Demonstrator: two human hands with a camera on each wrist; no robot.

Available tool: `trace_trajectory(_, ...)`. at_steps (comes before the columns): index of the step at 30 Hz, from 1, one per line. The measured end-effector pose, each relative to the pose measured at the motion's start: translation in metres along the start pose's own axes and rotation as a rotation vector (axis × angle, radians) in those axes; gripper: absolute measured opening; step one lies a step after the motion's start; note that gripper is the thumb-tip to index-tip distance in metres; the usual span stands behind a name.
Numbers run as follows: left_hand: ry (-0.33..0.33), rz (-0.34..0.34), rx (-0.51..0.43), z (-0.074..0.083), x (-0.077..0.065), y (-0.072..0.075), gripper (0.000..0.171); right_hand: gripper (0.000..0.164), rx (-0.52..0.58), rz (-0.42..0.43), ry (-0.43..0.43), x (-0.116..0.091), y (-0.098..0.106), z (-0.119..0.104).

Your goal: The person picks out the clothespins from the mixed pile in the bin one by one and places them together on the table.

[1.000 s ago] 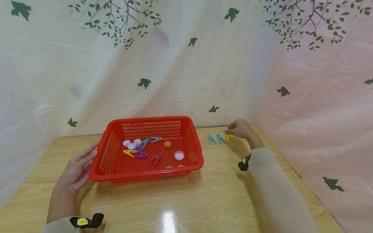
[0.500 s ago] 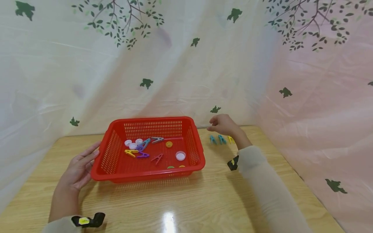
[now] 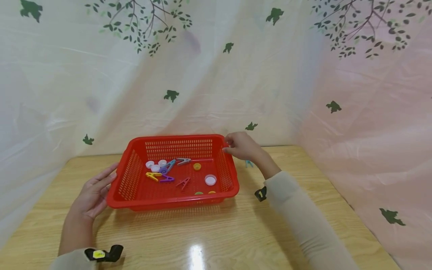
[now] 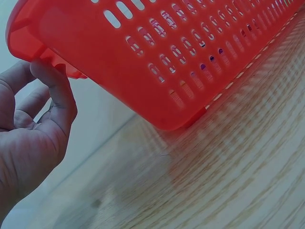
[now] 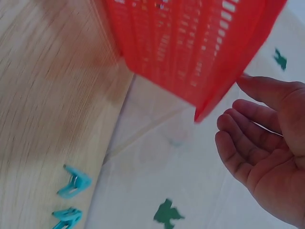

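Observation:
A red plastic basket [image 3: 175,205] stands on the table. My left hand [image 3: 88,195] holds its left rim, the thumb bent against the rim's underside in the left wrist view. At the back right corner of the basket is my right hand [image 3: 244,146]. In the right wrist view its thumb touches the rim, its other fingers are loosely bent and nothing shows between them. Inside the basket are a yellow clothespin [image 3: 153,177], a purple clothespin [image 3: 167,179], a pink clothespin [image 3: 183,183], a grey clothespin [image 3: 183,161] and several round caps, among them a white cap [image 3: 210,180].
Right of the basket, a blue clothespin [image 3: 249,163] shows beyond my right hand; the right wrist view has two blue clothespins, one the nearer clothespin [image 5: 75,182]. A patterned curtain [image 3: 202,75] hangs behind the wooden table [image 3: 162,240].
My right hand has moved left from the yellow clothespin on the table to the basket's right rim, and its arm now covers most of the clothespins there. My left hand stays at the basket.

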State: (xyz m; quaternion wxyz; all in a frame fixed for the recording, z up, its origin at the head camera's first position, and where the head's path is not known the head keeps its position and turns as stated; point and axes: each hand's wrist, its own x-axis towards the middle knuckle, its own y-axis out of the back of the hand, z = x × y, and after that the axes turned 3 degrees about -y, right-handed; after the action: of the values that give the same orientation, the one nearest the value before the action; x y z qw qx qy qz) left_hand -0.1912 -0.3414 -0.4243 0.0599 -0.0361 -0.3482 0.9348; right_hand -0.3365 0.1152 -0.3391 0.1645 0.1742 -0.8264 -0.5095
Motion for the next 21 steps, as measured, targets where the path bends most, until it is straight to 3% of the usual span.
trace_trajectory(9, 0.005, 0.015, 0.003, 0.0, 0.0, 0.0, 0.04, 0.041, -0.165, -0.1, 0.113, 0.002, -0.019, -0.031)
trace_trajectory(18, 0.005, 0.011, -0.001, 0.0, -0.001, 0.0, 0.04, 0.052, -0.171, -0.206, 0.125, 0.002, -0.031, -0.051)
trace_trajectory(21, 0.011, 0.017, -0.003, 0.0, -0.001, 0.0, 0.041, 0.051, -0.158, -0.227, 0.178, 0.004, -0.037, -0.052)
